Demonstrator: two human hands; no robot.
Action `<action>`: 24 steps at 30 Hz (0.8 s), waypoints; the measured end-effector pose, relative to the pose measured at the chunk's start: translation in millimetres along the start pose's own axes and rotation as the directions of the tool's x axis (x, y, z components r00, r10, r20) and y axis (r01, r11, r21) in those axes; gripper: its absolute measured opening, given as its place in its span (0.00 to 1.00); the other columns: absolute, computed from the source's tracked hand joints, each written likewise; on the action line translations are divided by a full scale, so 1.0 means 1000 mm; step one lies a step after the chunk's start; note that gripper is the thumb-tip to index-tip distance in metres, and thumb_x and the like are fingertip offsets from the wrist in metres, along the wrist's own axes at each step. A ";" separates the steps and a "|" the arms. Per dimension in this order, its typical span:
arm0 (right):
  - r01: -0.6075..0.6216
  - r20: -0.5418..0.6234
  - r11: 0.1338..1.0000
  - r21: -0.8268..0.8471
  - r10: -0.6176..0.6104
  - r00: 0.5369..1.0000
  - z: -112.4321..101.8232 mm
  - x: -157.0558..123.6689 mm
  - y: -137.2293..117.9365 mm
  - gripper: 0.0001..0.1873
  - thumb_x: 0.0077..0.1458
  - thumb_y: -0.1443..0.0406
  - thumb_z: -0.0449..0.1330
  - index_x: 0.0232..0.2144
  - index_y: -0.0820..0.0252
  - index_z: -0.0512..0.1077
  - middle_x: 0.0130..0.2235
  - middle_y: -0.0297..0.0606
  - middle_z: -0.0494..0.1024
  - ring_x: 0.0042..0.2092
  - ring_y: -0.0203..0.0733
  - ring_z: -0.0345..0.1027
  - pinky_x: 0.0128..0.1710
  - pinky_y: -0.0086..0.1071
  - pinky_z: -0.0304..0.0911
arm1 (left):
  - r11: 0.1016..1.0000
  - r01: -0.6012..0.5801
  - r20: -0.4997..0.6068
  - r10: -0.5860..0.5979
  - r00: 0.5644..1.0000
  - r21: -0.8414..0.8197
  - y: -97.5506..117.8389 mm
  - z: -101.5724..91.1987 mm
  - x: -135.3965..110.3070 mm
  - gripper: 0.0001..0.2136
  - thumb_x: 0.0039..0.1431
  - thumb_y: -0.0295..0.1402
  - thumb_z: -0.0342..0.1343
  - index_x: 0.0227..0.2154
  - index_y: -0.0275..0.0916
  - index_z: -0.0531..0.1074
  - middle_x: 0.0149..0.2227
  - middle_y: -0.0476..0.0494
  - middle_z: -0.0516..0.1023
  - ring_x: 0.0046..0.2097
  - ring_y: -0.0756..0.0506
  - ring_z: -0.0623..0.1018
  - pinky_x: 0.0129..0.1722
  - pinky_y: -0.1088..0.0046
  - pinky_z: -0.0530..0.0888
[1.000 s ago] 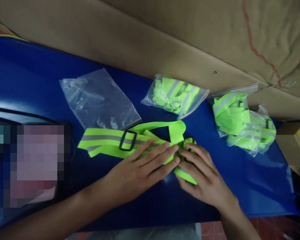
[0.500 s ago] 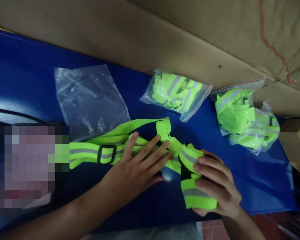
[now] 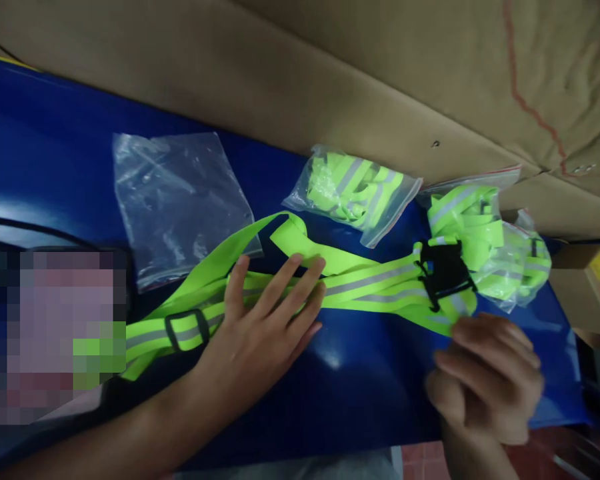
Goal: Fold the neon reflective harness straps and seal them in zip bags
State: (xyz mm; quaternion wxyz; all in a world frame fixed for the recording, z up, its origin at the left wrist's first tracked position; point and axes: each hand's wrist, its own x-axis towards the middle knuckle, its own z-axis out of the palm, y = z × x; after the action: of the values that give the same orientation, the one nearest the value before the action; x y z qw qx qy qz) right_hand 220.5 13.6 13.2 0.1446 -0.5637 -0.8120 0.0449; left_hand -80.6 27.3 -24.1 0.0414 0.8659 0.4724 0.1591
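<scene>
A neon yellow-green reflective strap harness with grey stripes stretches across the blue table. My left hand lies flat over its straps, fingers spread, just right of a black slide buckle. Toward the harness's right end is a black connector piece, with a short strap loop bending down below it. My right hand is beside that loop, fingers curled and blurred by motion. Whether its fingertips grip the strap cannot be made out.
A flat clear plastic bag lies behind the straps. Bagged harnesses rest along the cardboard at the back, with more bags at right. A small open carton stands at the far right; a pixelated patch covers the left.
The rolled end that my right hand held has unrolled and extends rightward, showing the black connector. My right hand has moved right and down. My left hand stays on the straps.
</scene>
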 end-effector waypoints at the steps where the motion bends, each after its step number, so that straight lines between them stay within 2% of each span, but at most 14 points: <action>1: 0.002 0.010 1.000 -0.003 -0.002 1.000 0.002 0.003 -0.004 0.19 0.63 0.50 0.60 0.50 0.52 0.76 0.51 0.47 0.79 0.55 0.61 0.73 0.49 0.53 0.69 | 1.000 -0.002 -0.007 0.002 1.000 -0.009 0.000 0.000 0.000 0.15 0.73 0.36 0.52 0.57 0.39 0.74 0.73 0.42 0.62 0.71 0.33 0.66 0.76 0.40 0.36; 3: 0.001 0.024 1.000 -0.012 0.000 1.000 0.005 0.011 -0.009 0.18 0.62 0.51 0.62 0.50 0.51 0.77 0.52 0.46 0.79 0.56 0.60 0.72 0.51 0.52 0.69 | 0.999 0.000 -0.013 0.000 1.000 -0.032 0.000 -0.002 0.001 0.12 0.73 0.37 0.52 0.49 0.39 0.77 0.73 0.43 0.62 0.72 0.32 0.65 0.75 0.39 0.37; 6: -0.011 0.012 0.999 -0.051 0.011 1.000 0.007 0.022 -0.007 0.16 0.63 0.54 0.63 0.51 0.51 0.76 0.54 0.44 0.78 0.58 0.59 0.72 0.54 0.51 0.67 | 0.998 -0.001 -0.016 0.000 1.000 -0.056 -0.002 -0.005 0.002 0.10 0.73 0.37 0.53 0.38 0.39 0.76 0.71 0.42 0.66 0.71 0.30 0.66 0.74 0.34 0.40; 10: -0.071 -0.074 0.988 -0.135 0.061 0.995 0.002 0.020 0.007 0.18 0.64 0.56 0.64 0.53 0.53 0.74 0.59 0.46 0.76 0.58 0.58 0.72 0.58 0.53 0.64 | 0.999 0.016 -0.040 -0.018 0.999 -0.048 -0.002 -0.008 0.003 0.08 0.71 0.34 0.56 0.34 0.39 0.72 0.67 0.40 0.72 0.68 0.28 0.70 0.71 0.28 0.44; 12: -0.148 -0.121 0.973 -0.178 0.127 0.984 -0.002 0.013 0.014 0.24 0.63 0.50 0.65 0.55 0.57 0.73 0.56 0.50 0.77 0.56 0.60 0.73 0.54 0.50 0.67 | 0.998 0.035 -0.054 -0.037 0.998 -0.045 -0.002 -0.008 0.004 0.08 0.70 0.34 0.58 0.34 0.39 0.72 0.66 0.38 0.73 0.68 0.26 0.71 0.70 0.26 0.46; 15: -0.232 -0.128 0.948 -0.217 0.208 0.970 -0.005 0.003 0.019 0.36 0.59 0.39 0.62 0.54 0.62 0.71 0.41 0.46 0.80 0.42 0.54 0.77 0.39 0.42 0.69 | 0.997 0.049 -0.065 -0.053 0.996 -0.063 -0.001 -0.006 0.004 0.07 0.69 0.34 0.59 0.34 0.39 0.72 0.65 0.35 0.74 0.67 0.24 0.71 0.68 0.23 0.48; 16: -0.222 -0.102 0.949 -0.223 0.204 0.974 -0.004 0.001 0.018 0.38 0.58 0.36 0.61 0.53 0.62 0.71 0.38 0.43 0.79 0.38 0.52 0.77 0.36 0.40 0.67 | 0.996 0.052 -0.064 -0.056 0.996 -0.073 -0.001 -0.005 0.004 0.07 0.68 0.34 0.59 0.34 0.39 0.71 0.65 0.35 0.74 0.67 0.24 0.71 0.67 0.23 0.48; 18: -0.159 -0.032 0.960 -0.231 0.156 0.987 -0.002 0.001 0.014 0.39 0.57 0.35 0.60 0.51 0.62 0.71 0.36 0.43 0.79 0.37 0.52 0.76 0.34 0.40 0.66 | 0.995 0.054 -0.073 -0.060 0.996 -0.087 -0.002 -0.004 0.005 0.07 0.67 0.33 0.60 0.34 0.38 0.72 0.64 0.33 0.75 0.67 0.23 0.71 0.67 0.22 0.49; 21: -0.037 0.020 0.980 -0.198 0.042 0.999 0.002 0.005 0.003 0.28 0.62 0.45 0.64 0.50 0.62 0.72 0.40 0.45 0.80 0.40 0.53 0.76 0.39 0.42 0.67 | 0.994 0.038 -0.134 -0.051 0.990 -0.099 -0.005 -0.005 0.005 0.04 0.65 0.32 0.63 0.40 0.39 0.75 0.61 0.32 0.78 0.65 0.25 0.73 0.67 0.25 0.50; 23: 0.008 -0.035 0.993 -0.119 -0.013 0.999 0.000 0.005 -0.005 0.21 0.64 0.57 0.67 0.54 0.60 0.71 0.42 0.44 0.81 0.41 0.51 0.77 0.44 0.44 0.68 | 0.987 -0.053 -0.185 0.024 0.982 -0.152 -0.006 -0.009 0.004 0.10 0.63 0.29 0.65 0.46 0.40 0.76 0.57 0.35 0.80 0.64 0.31 0.75 0.70 0.33 0.54; 24: 0.018 -0.090 0.998 -0.052 -0.023 0.996 -0.002 0.002 -0.010 0.24 0.63 0.63 0.68 0.59 0.58 0.69 0.44 0.43 0.81 0.42 0.50 0.77 0.46 0.44 0.68 | 0.972 -0.130 -0.215 0.087 0.973 -0.196 -0.005 -0.012 0.004 0.12 0.62 0.27 0.65 0.48 0.41 0.76 0.55 0.37 0.81 0.62 0.35 0.76 0.71 0.39 0.57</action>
State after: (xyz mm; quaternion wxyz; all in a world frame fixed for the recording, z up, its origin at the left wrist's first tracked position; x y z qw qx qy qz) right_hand 211.7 12.1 17.7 0.1670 -0.5602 -0.8113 -0.0029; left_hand -86.8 32.4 -13.3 0.0746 0.8605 0.4064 0.2981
